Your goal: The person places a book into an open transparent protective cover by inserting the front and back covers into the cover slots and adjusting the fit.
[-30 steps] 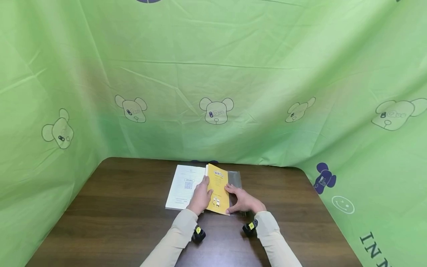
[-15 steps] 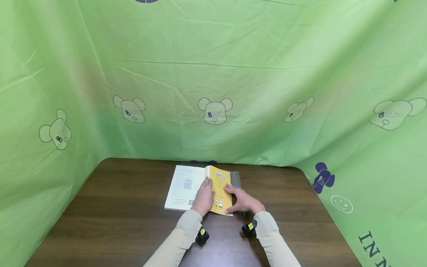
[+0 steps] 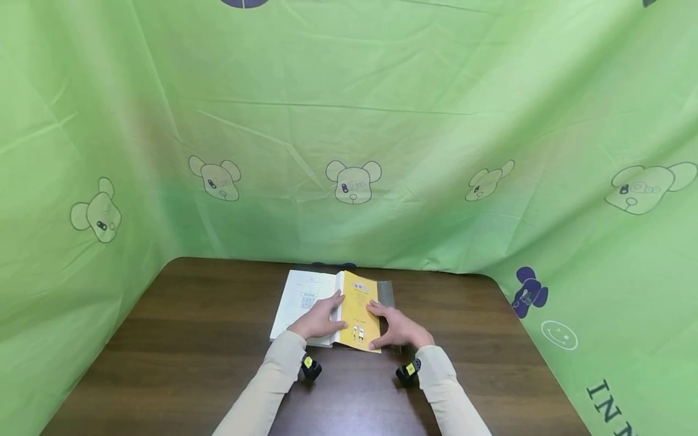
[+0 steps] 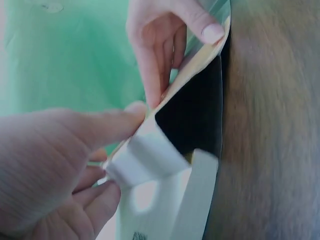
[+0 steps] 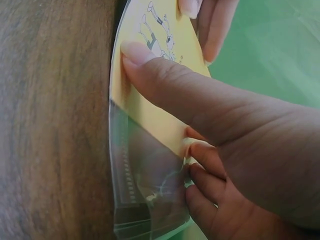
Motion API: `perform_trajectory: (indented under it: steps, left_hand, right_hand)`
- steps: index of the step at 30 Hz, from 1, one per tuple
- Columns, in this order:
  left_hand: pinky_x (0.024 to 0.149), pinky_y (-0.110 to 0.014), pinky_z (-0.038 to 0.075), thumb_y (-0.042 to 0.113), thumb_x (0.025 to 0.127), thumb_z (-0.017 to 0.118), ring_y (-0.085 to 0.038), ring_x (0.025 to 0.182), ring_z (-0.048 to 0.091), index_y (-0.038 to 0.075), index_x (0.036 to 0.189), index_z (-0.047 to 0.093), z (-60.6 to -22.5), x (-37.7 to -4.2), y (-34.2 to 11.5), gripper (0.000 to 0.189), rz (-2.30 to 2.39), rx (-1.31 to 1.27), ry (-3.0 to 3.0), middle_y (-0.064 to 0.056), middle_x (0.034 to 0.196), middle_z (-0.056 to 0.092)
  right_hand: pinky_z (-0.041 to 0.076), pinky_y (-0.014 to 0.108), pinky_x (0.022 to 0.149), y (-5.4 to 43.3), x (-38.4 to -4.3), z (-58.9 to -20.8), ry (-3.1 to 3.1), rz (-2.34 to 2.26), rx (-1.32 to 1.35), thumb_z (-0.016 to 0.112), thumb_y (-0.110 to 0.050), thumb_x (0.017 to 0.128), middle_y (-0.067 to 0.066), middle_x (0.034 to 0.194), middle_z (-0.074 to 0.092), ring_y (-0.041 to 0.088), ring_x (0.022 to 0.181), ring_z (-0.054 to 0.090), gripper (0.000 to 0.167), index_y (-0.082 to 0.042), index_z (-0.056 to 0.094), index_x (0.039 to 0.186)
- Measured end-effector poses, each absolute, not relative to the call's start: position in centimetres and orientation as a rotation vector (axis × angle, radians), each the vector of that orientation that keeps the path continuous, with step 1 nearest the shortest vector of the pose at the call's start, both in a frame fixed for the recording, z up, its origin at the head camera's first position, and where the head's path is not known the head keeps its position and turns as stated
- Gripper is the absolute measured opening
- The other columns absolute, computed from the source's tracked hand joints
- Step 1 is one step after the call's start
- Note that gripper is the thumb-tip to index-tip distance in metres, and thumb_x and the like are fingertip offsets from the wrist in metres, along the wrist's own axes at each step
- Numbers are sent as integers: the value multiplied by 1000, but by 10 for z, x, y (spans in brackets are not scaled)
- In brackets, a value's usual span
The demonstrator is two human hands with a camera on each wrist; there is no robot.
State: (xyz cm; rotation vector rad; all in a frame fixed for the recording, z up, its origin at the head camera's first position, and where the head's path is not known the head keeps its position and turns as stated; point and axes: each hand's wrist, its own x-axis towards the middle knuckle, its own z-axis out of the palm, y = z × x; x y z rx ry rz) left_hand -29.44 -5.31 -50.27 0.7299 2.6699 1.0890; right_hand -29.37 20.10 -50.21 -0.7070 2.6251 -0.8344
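Note:
A book lies open at the back of the table, its white page (image 3: pixel 301 287) on the left and its yellow cover (image 3: pixel 357 312) spread to the right. From under the cover's right side a clear plastic book cover (image 3: pixel 385 292) sticks out; the right wrist view shows the yellow sheet overlapping this plastic (image 5: pixel 150 165). My left hand (image 3: pixel 319 318) rests near the spine, thumb and fingers spread against the cover's fold and white strip (image 4: pixel 150 150). My right hand (image 3: pixel 402 327) presses on the yellow cover's right part, its thumb (image 5: pixel 145 62) near the lower edge and fingers farther up.
Brown wooden table (image 3: pixel 207 351) surrounds the book. A green curtain (image 3: pixel 349 121) printed with bear heads hangs at the back and both sides. Black wrist cameras (image 3: pixel 311 367) sit under both cuffs.
My left hand first slid right with the spine, then turned so its wrist moved left and its thumb and fingers spread. The yellow cover shifted slightly right and flattened. My right hand stayed nearly still.

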Motion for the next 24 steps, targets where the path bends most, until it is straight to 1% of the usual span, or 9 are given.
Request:
perform_trajectory:
  steps: [6,13,24]
  left_hand:
    - [123,-51,26,23,86,82,-39,151,29,-5,152,40,-506,-297,-65,83,1157,808,2580,-21,165,26]
    - [123,-49,25,30,84,84,-36,152,28,-2,155,37,-515,-295,-66,91,1221,763,2562,-15,166,27]
    - [121,-51,30,27,82,86,-42,148,34,-9,150,40,-520,-292,-56,90,1113,825,2681,-24,163,29]
  right_hand:
    - [25,60,121,202,-293,-503,2617,-847,-703,91,-27,76,21,165,27,43,152,23,97,-1,41,154]
    - [25,60,121,203,-290,-503,2617,-826,-722,91,-26,76,23,164,27,43,152,24,96,1,41,153]
    - [25,59,122,202,-291,-503,2634,-807,-717,92,-30,75,21,165,28,42,152,25,98,-1,41,154]
